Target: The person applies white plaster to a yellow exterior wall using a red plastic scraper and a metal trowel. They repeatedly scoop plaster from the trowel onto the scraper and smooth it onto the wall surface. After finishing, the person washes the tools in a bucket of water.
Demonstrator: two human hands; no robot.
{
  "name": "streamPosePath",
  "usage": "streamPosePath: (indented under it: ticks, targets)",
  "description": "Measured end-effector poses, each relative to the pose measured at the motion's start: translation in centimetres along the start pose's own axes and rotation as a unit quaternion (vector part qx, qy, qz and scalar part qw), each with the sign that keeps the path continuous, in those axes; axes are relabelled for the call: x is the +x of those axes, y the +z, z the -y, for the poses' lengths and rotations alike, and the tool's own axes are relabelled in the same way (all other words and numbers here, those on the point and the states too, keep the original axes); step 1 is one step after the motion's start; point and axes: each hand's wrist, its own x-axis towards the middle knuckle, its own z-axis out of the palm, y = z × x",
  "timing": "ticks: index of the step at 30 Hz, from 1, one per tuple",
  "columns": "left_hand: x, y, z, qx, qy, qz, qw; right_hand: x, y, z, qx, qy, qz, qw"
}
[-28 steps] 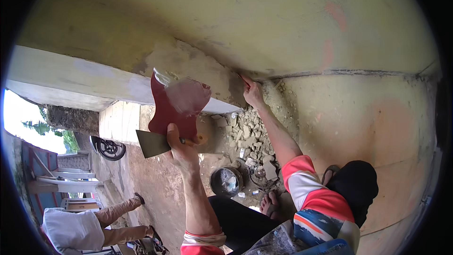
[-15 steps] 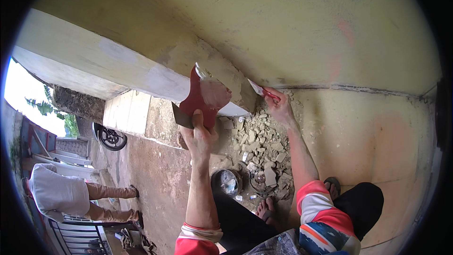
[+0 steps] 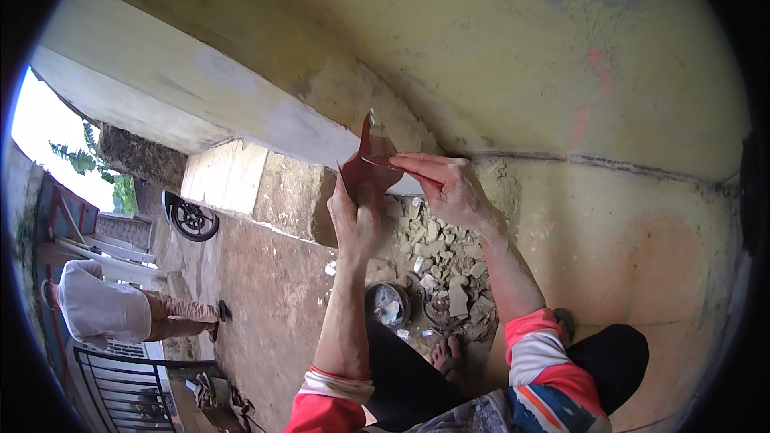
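Observation:
My left hand is closed round a red putty board, which is tilted nearly edge-on. A thin, dark, flat blade also sticks up beside my left thumb; the fingers hide the rest of it. My right hand grips a putty knife by its red handle. Its blade lies against or just over the board's face; I cannot tell which. Behind both tools stands the wall's projecting corner, with pale grey patches on its yellowish paint.
Broken rubble lies on the ground beyond my feet, beside a dark bucket with whitish stuff inside. To the right runs a cracked yellow wall. On the left are a person in a white top, a wheel and a metal railing.
My right hand has moved left, away from the wall, bringing the putty knife to the board. My left hand has shifted slightly right and turned the board from face-on to nearly edge-on.

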Motion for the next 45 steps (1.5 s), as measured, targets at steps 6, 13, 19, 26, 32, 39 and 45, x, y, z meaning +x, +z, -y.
streamPosePath:
  ticks: [6, 13, 19, 26, 32, 39, 45]
  targets:
    - [-0.1, 0.1, -1.7, -0.12, -0.036, -0.086, 0.988, -7.6, -5.4, -7.7, 0.205, 0.256, -0.143, 0.934]
    - [-0.2, -0.2, -2.7, -0.225, -0.087, -0.199, 0.95, -12.6, -1.3, -20.2, 0.218, 0.243, -0.332, 0.885]
    - [-0.7, -1.5, -1.6, -0.215, -0.084, -0.169, 0.958, -12.1, 6.8, -25.4, 0.07, 0.315, -0.285, 0.902]
    - [-1.7, -3.7, -0.9, -0.205, -0.086, -0.218, 0.95, -10.4, 12.1, -27.2, -0.049, 0.311, -0.286, 0.905]
    - [-2.1, -5.7, 0.4, -0.178, -0.063, -0.237, 0.953, -8.6, 12.8, -26.0, -0.051, 0.247, -0.25, 0.935]
    - [-0.8, -4.2, -0.5, -0.239, -0.07, -0.227, 0.941, -11.6, 5.9, -25.1, 0.016, 0.37, 0.037, 0.928]
    - [-0.6, -1.2, -2.4, -0.249, -0.091, -0.195, 0.944, -11.7, 4.3, -27.5, 0.053, 0.325, -0.135, 0.934]
